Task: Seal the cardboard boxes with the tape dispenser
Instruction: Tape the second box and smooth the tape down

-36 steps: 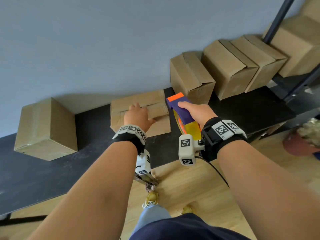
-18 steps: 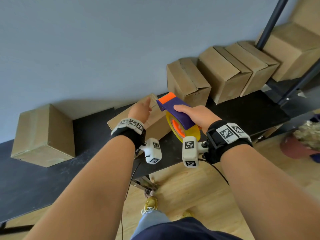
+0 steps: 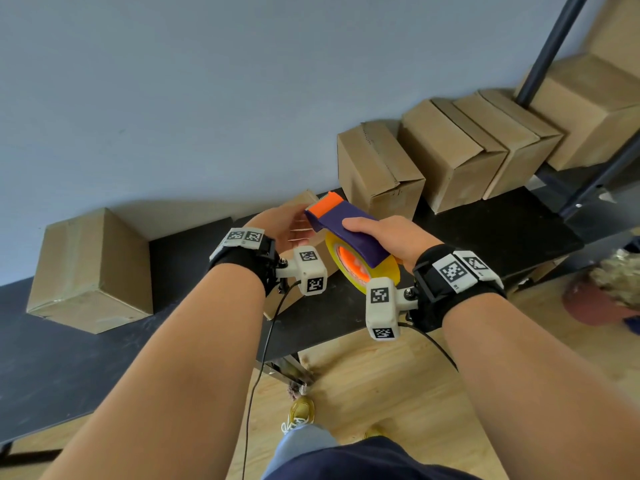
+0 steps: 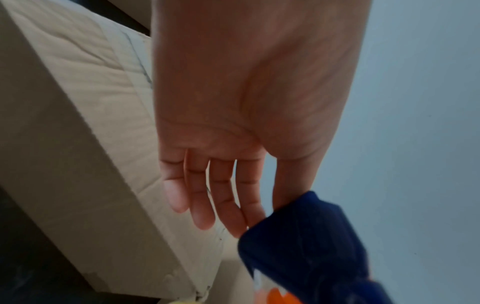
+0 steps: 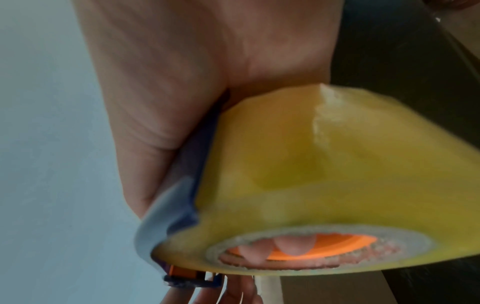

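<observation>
Right hand [image 3: 388, 237] round tape dispenser [image 3: 349, 230] over black table [image 3: 86, 358]

Table [image 3: 104, 368]: runs along the wall [image 3: 207, 81], from lower left to upper right
Lone box [image 3: 90, 271]: on the table, far left, against the wall
Tilted box [image 3: 301, 202]: on the table, centre, behind both hands, largely hidden
Left hand [image 3: 280, 226]: in front of the tilted box, just left of the tape dispenser [image 3: 349, 233]
Right hand [image 3: 391, 237]: on top of the tape dispenser, above the table's front edge
Row of boxes [image 3: 450, 157]: on the table to the right, side by side against the wall
Rack post [image 3: 550, 50]: far right, behind the row
</observation>
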Tool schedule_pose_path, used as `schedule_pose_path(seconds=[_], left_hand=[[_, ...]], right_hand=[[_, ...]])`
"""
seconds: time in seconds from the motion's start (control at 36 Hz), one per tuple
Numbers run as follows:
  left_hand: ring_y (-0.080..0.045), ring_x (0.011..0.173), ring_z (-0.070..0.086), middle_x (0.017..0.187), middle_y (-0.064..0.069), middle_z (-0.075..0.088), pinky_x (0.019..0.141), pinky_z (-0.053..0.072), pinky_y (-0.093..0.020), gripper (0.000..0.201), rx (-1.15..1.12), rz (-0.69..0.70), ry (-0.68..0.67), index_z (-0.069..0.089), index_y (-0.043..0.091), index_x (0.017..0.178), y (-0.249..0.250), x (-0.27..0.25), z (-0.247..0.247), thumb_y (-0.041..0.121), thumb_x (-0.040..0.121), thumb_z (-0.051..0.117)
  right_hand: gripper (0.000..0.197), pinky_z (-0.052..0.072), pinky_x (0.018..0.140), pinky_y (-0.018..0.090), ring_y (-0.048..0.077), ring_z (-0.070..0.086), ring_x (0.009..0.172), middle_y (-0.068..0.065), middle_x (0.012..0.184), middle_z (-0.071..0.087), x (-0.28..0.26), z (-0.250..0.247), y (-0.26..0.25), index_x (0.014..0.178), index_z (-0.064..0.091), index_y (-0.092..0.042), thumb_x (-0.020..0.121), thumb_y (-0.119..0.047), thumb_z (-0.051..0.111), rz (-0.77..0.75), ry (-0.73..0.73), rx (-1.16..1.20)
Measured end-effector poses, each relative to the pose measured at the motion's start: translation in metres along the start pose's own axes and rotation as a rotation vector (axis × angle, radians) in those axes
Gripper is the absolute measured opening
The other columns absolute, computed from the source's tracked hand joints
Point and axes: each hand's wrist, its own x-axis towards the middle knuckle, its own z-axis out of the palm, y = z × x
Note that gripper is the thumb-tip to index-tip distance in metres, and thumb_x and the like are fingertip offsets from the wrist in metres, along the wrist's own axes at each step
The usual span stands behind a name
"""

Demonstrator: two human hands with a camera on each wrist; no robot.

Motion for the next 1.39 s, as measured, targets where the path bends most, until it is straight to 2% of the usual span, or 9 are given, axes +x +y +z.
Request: schedule_pose_path(seconds=[0.08,0.28,0.36,0.47,0.61,0.78,1.14,1.19,1.39], left_hand=[[-0.015,0.071,0.060,0.083,-0.005,0.064,0.063,0.047,-0.026,0.019,-0.013,-0.008,0.005,0.061,0.010,0.090,0.001,-0.003,0.004,0.012,0.099,0.044],[-0.013,0.069,0.056,0.087,-0.009,0.062,0.051,0.048,-0.020,0.019,0.173,-0.005,0.123,0.059,0.004,0.107,0.008,0.006,0.012,0.006,0.099,0.042],[-0.014,0.060,0.055,0.074,-0.008,0.059,0.051,0.048,-0.021,0.012,0.316,0.007,0.172,0.058,0.002,0.095,0.017,0.010,0.015,0.007,0.098,0.048],[-0.015,0.050,0.041,0.055,-0.004,0.045,0.049,0.034,-0.021,0.034,0.395,0.004,0.198,0.044,0.009,0.063,0.025,0.021,0.008,0.008,0.096,0.051],[-0.012,0.052,0.053,0.064,0.000,0.056,0.040,0.043,-0.012,0.023,0.329,0.159,0.396,0.053,0.014,0.069,0.029,0.031,-0.010,0.019,0.088,0.064],[-0.021,0.065,0.058,0.064,-0.003,0.058,0.068,0.055,-0.029,0.027,0.335,0.232,0.498,0.054,0.015,0.063,0.046,0.043,-0.020,0.020,0.088,0.061],[-0.023,0.076,0.056,0.082,-0.010,0.061,0.071,0.046,-0.030,0.024,0.571,0.268,0.408,0.059,0.009,0.068,0.065,0.074,-0.019,0.018,0.090,0.057],[-0.022,0.078,0.057,0.084,-0.009,0.062,0.072,0.046,-0.030,0.016,0.600,0.256,0.390,0.064,0.008,0.080,0.066,0.081,-0.018,0.019,0.090,0.058],[-0.022,0.074,0.051,0.072,-0.004,0.052,0.056,0.039,-0.025,0.029,0.752,0.245,0.363,0.045,0.015,0.062,0.062,0.110,-0.019,0.017,0.088,0.058]], right_hand=[[0.060,0.053,0.095,0.040,0.023,0.068,0.095,0.006,0.102,0.073,-0.003,-0.001,-0.001,0.110,0.067,-0.013,0.076,-0.062,0.071,-0.003,-0.016,-0.017],[0.055,0.053,0.096,0.043,0.024,0.069,0.094,0.006,0.100,0.073,-0.005,-0.002,-0.001,0.102,0.066,-0.015,0.074,-0.062,0.073,0.030,0.002,-0.015],[0.055,0.054,0.094,0.042,0.023,0.069,0.092,0.007,0.099,0.072,-0.006,0.000,0.000,0.098,0.063,-0.016,0.073,-0.065,0.071,0.057,0.019,-0.060],[0.050,0.054,0.093,0.038,0.022,0.069,0.090,0.006,0.097,0.072,-0.010,-0.004,0.002,0.092,0.060,-0.018,0.075,-0.063,0.071,0.080,0.028,-0.077],[0.057,0.054,0.095,0.042,0.024,0.071,0.093,0.006,0.097,0.074,-0.017,-0.017,0.008,0.102,0.065,-0.016,0.071,-0.063,0.074,0.094,0.016,-0.061],[0.056,0.054,0.094,0.041,0.023,0.070,0.093,0.006,0.099,0.073,-0.023,-0.026,0.004,0.108,0.062,-0.017,0.074,-0.060,0.072,0.106,0.022,-0.044],[0.041,0.050,0.076,0.029,0.020,0.066,0.087,0.004,0.093,0.068,-0.003,-0.020,-0.022,0.093,0.059,-0.018,0.080,-0.054,0.071,0.156,0.130,-0.049],[0.043,0.050,0.079,0.030,0.020,0.066,0.089,0.005,0.095,0.068,0.002,-0.019,-0.025,0.096,0.059,-0.017,0.079,-0.054,0.071,0.170,0.139,-0.049],[0.057,0.052,0.088,0.034,0.023,0.067,0.094,0.009,0.105,0.070,0.018,-0.013,-0.026,0.115,0.062,-0.012,0.078,-0.054,0.073,0.233,0.144,-0.009]])
